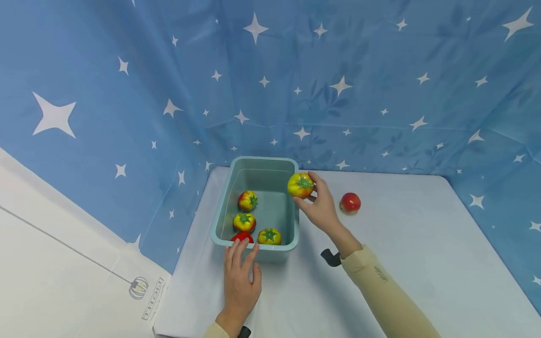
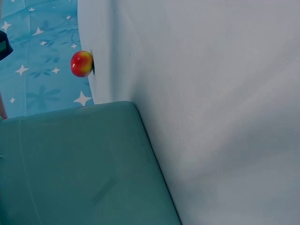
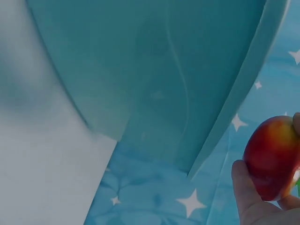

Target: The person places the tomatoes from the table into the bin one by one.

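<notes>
My right hand [image 1: 321,206] grips a yellow and red tomato [image 1: 300,185] with a green leafy top, held up over the right rim of a teal bin [image 1: 297,220]. In the right wrist view, fingers and thumb curl about the tomato [image 3: 272,159], its red side showing, beside the bin wall [image 3: 140,84]. My left hand [image 1: 241,284] lies at the bin's near rim, its fingertips on the edge and holding nothing. Inside the bin sit several fruits: yellow-red tomatoes [image 1: 247,200] and a red one [image 1: 243,237], partly hidden by the rim and left fingers.
A red round fruit [image 1: 350,203] lies on the white table [image 1: 405,244] right of the bin; the left wrist view shows this fruit [image 2: 82,63] with a yellow patch. Blue star-patterned cloth [image 1: 270,84] hangs behind the table and along its sides.
</notes>
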`<action>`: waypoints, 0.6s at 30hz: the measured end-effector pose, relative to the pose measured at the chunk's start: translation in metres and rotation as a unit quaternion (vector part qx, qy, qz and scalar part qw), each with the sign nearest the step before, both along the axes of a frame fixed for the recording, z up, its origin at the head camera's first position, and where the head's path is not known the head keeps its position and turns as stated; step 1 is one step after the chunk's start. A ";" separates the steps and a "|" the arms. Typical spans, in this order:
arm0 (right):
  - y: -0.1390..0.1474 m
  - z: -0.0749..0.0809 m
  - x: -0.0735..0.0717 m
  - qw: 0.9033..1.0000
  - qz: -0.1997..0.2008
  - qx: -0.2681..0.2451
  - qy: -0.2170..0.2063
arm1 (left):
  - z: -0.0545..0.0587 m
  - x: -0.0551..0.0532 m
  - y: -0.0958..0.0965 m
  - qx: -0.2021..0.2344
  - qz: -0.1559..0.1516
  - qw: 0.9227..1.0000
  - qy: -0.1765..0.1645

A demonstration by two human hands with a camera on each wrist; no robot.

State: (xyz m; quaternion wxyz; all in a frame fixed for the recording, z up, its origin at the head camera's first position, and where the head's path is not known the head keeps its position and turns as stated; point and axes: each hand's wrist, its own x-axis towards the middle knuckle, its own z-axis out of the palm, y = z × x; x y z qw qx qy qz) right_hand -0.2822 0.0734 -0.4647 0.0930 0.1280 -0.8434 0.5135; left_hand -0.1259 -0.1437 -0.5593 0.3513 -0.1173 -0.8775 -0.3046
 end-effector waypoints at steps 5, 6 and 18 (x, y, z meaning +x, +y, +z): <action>-0.012 -0.005 0.000 1.000 0.022 -0.008 0.005 | -0.001 -0.001 -0.001 0.003 -0.001 1.000 0.001; -0.015 -0.006 0.001 1.000 0.027 -0.011 0.005 | 0.000 -0.001 -0.001 0.004 -0.001 1.000 0.000; -0.034 -0.018 0.003 0.998 0.052 -0.028 0.011 | 0.000 -0.002 0.000 -0.002 0.000 1.000 0.002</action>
